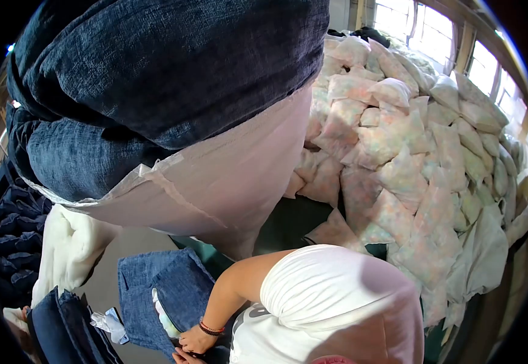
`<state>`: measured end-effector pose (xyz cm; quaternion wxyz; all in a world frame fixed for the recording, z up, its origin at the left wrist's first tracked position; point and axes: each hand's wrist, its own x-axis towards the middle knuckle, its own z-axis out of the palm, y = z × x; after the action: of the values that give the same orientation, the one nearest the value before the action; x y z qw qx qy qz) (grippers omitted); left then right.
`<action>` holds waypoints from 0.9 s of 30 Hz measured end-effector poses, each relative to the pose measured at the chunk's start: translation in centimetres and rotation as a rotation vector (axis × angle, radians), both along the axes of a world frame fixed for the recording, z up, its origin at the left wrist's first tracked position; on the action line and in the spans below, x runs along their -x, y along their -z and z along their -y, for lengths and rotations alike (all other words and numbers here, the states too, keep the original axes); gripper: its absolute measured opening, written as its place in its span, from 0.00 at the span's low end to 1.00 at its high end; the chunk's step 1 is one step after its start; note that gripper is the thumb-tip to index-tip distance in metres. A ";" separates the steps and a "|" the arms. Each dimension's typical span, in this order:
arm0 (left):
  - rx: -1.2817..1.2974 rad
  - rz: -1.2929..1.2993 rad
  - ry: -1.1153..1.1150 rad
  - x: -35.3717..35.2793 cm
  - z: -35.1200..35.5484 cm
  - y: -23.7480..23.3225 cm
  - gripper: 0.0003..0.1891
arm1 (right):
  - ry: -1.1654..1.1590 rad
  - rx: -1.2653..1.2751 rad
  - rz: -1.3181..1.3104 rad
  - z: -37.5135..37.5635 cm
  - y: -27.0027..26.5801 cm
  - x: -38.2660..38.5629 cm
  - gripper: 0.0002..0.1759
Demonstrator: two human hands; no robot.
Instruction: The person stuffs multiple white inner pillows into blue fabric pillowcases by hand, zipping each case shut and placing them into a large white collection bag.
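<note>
A blue woven cushion cover (136, 285) lies in front of me at the bottom. Through its slit-like opening shows a white filling with pastel specks (165, 315). My right hand (196, 341), with beaded bracelets at the wrist, has its fingers closed on the cover's edge near the lower end of that opening. Just below it, my left hand (186, 358) is cut off by the frame's bottom edge; its fingers meet the same spot, and what they grip is hidden. A white crumpled tag-like piece (111, 326) lies left of the cover.
A large white sack (227, 164) stuffed with dark blue cushions (179, 67) rises close ahead. Many speckled cushion inserts (391, 158) are heaped to the right. Folded navy fabric (63, 327), white batting (70, 242) and stacked navy pieces (15, 236) are at the left.
</note>
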<state>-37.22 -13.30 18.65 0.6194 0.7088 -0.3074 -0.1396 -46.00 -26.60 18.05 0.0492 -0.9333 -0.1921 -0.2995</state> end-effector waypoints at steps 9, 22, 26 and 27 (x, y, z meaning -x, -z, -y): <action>-0.048 -0.202 -0.076 -0.8 0.1 0.4 0.26 | 0.219 -0.333 -0.349 1.9 -5.4 -1.5 0.09; -0.235 0.060 -0.378 -1.7 2.9 1.8 0.32 | 0.365 -0.652 -0.264 4.6 -7.8 -3.6 0.09; -0.156 0.068 -0.322 -1.7 1.7 0.7 0.30 | 0.320 -0.828 -0.280 8.7 -10.6 -1.7 0.09; -0.082 0.058 -0.306 -1.6 1.3 1.2 0.30 | 0.304 -0.851 -0.330 9.9 -10.4 -1.5 0.09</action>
<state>-35.63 -14.58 17.49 0.5947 0.7759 -0.2076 -0.0353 -44.52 -36.49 28.43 0.4123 -0.8828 0.0968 -0.2032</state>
